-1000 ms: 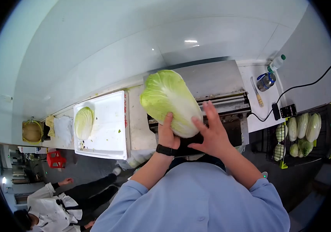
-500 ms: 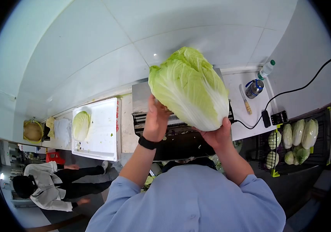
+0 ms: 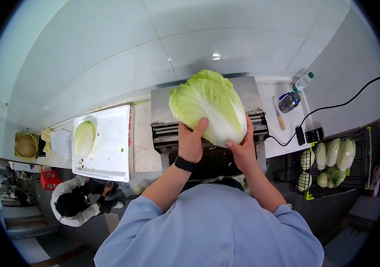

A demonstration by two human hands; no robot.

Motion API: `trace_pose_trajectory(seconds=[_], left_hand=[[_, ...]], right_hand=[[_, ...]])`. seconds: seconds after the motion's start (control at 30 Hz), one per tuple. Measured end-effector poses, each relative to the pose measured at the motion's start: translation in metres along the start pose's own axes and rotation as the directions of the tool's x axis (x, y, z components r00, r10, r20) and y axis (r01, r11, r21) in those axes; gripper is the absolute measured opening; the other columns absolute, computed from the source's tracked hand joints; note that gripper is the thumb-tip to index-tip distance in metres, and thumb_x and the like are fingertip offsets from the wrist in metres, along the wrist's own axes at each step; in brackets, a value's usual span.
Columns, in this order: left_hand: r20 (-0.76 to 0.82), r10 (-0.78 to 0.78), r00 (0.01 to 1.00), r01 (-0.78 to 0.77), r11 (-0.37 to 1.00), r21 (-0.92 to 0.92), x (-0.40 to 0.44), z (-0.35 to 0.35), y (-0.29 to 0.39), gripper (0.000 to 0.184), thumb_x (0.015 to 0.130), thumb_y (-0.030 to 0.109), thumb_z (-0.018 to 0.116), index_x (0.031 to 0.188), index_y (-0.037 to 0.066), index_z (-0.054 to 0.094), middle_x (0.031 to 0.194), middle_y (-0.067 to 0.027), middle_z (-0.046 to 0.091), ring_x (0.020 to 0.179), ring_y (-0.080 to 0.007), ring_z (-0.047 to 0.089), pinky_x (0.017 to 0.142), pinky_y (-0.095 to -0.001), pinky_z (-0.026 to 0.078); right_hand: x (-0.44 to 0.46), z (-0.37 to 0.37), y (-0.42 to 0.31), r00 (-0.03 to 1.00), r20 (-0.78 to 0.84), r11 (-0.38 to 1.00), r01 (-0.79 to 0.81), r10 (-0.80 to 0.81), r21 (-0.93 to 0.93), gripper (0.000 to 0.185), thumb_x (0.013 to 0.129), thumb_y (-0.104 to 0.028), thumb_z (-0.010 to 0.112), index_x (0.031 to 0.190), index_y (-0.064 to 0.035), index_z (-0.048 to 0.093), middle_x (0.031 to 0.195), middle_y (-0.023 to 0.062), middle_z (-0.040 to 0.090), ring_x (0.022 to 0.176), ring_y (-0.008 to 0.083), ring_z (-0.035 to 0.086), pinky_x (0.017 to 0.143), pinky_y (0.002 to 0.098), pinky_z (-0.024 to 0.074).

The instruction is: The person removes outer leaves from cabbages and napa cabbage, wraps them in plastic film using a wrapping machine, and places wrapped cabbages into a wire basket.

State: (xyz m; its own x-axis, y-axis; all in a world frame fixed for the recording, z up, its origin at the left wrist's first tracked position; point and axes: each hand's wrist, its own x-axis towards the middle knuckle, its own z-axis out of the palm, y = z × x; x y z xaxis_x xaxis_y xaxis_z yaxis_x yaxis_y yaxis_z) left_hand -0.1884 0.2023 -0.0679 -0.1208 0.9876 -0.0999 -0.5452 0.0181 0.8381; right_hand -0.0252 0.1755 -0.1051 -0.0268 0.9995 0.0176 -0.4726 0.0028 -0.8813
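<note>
A large napa cabbage [image 3: 212, 104], pale green with a white base, is held up in front of me. My left hand [image 3: 191, 140] grips its lower left side, thumb across the leaves. On the lower right, my right hand [image 3: 244, 151] holds the white base end, with some fingers hidden behind it. Beneath the cabbage stands a metal machine [image 3: 161, 107] with dark slots and rollers along its front. Another napa cabbage [image 3: 84, 139] lies in a white foam tray [image 3: 110, 167] to the left, among small leaf scraps.
To the right are a knife [image 3: 280, 119], a steel flask [image 3: 289, 102], a plastic bottle [image 3: 303, 82] and a phone [image 3: 314, 135] with a black cable. A black crate [image 3: 354, 182] holds several wrapped cabbages. At lower left, a person [image 3: 74, 200] crouches near a red stool [image 3: 50, 179].
The cabbage has come lower and nearer, and my left hand has closed on its side with the thumb over the leaves. The person at left has gone from standing to crouching.
</note>
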Motion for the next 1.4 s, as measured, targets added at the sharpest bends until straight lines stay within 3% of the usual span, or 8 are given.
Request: trace_pose_trajectory(seconds=[0.2, 0.4, 0.5, 0.67, 0.87, 1.0, 1.2, 1.4], left_hand=[[0.129, -0.104, 0.986, 0.134, 0.959, -0.252, 0.007, -0.023, 0.027, 0.043, 0.107, 0.029, 0.053, 0.142, 0.004, 0.046, 0.133, -0.0073, 0.06, 0.12, -0.0205, 0.06, 0.101, -0.0372, 0.049], [0.095, -0.141, 0.985, 0.151, 0.983, -0.107, 0.01, -0.038, 0.029, 0.05, 0.111, 0.041, 0.035, 0.143, 0.005, 0.049, 0.137, -0.009, 0.061, 0.125, -0.0222, 0.059, 0.104, -0.0406, 0.047], [0.226, -0.14, 0.964, 0.182, 0.967, -0.179, 0.01, -0.061, 0.037, 0.05, 0.111, 0.04, 0.033, 0.142, 0.005, 0.05, 0.133, -0.0109, 0.063, 0.122, -0.0222, 0.061, 0.103, -0.0394, 0.048], [0.324, 0.263, 0.909, -0.362, 0.883, 0.299, 0.051, -0.132, 0.04, 0.076, 0.094, 0.032, 0.071, 0.155, 0.006, 0.032, 0.153, -0.0136, 0.044, 0.135, -0.0243, 0.05, 0.111, -0.0423, 0.041], [0.581, 0.046, 0.813, -0.254, 0.925, 0.283, 0.042, -0.089, 0.061, 0.084, 0.086, 0.014, 0.078, 0.155, 0.007, 0.03, 0.152, -0.0095, 0.044, 0.135, -0.021, 0.049, 0.111, -0.0387, 0.042], [0.443, -0.212, 0.871, 0.264, 0.963, -0.059, 0.014, -0.093, 0.047, 0.065, 0.085, 0.003, 0.074, 0.144, 0.005, 0.047, 0.138, -0.0076, 0.058, 0.125, -0.0211, 0.059, 0.102, -0.0372, 0.05], [0.389, -0.266, 0.882, 0.353, 0.92, -0.172, -0.007, -0.106, 0.015, 0.063, 0.091, 0.009, 0.071, 0.147, 0.007, 0.042, 0.139, -0.0077, 0.056, 0.125, -0.0223, 0.058, 0.101, -0.0381, 0.05], [0.309, -0.338, 0.889, 0.399, 0.903, -0.159, 0.016, -0.109, 0.04, 0.062, 0.1, 0.023, 0.064, 0.153, 0.008, 0.037, 0.145, -0.008, 0.054, 0.13, -0.0228, 0.054, 0.106, -0.0401, 0.047]], right_hand=[[-0.008, 0.005, 0.0, 0.985, -0.065, 0.968, -0.142, 0.158, 0.207, 0.096, 0.082, -0.01, 0.081, 0.158, -0.0172, 0.023, 0.151, 0.0071, 0.042, 0.139, 0.0237, 0.044, 0.112, 0.0394, 0.042], [-0.013, 0.013, 0.004, 0.973, -0.087, 0.965, -0.195, 0.213, 0.178, 0.092, 0.084, -0.013, 0.08, 0.157, -0.0168, 0.024, 0.149, 0.0069, 0.044, 0.136, 0.0226, 0.047, 0.107, 0.0408, 0.047], [-0.012, 0.009, 0.011, 0.976, -0.103, 0.974, -0.176, 0.192, 0.145, 0.068, 0.097, -0.032, 0.064, 0.154, -0.0134, 0.032, 0.138, 0.011, 0.056, 0.116, 0.0271, 0.065, 0.086, 0.0433, 0.0618], [-0.008, -0.013, -0.008, 0.797, 0.283, 0.648, -0.601, 0.534, 0.468, 0.075, 0.099, -0.066, 0.037, 0.146, -0.0076, 0.046, 0.122, 0.0255, 0.063, 0.09, 0.0394, 0.073, 0.063, 0.0435, 0.0635], [-0.014, 0.006, -0.015, 0.462, 0.669, 0.165, -0.873, 0.582, 0.459, 0.094, 0.092, -0.083, 0.027, 0.148, -0.0089, 0.044, 0.121, 0.0338, 0.062, 0.082, 0.0469, 0.072, 0.072, 0.0555, 0.0629], [-0.03, 0.035, -0.034, 0.596, 0.318, 0.511, -0.8, 0.738, 0.315, 0.096, 0.093, -0.083, 0.024, 0.148, -0.007, 0.044, 0.129, 0.0239, 0.063, 0.097, 0.0428, 0.072, 0.069, 0.0465, 0.0626], [-0.059, 0.009, 0.002, 0.896, 0.061, 0.896, -0.435, 0.441, -0.087, 0.082, 0.094, -0.07, 0.048, 0.152, -0.0148, 0.034, 0.129, 0.0158, 0.064, 0.096, 0.0332, 0.073, 0.064, 0.0358, 0.0614], [-0.051, 0.001, -0.005, 0.871, -0.035, 0.868, -0.491, 0.49, -0.068, 0.079, 0.093, -0.061, 0.057, 0.148, -0.0071, 0.039, 0.12, 0.0165, 0.069, 0.082, 0.0316, 0.075, 0.057, 0.0319, 0.0586]])
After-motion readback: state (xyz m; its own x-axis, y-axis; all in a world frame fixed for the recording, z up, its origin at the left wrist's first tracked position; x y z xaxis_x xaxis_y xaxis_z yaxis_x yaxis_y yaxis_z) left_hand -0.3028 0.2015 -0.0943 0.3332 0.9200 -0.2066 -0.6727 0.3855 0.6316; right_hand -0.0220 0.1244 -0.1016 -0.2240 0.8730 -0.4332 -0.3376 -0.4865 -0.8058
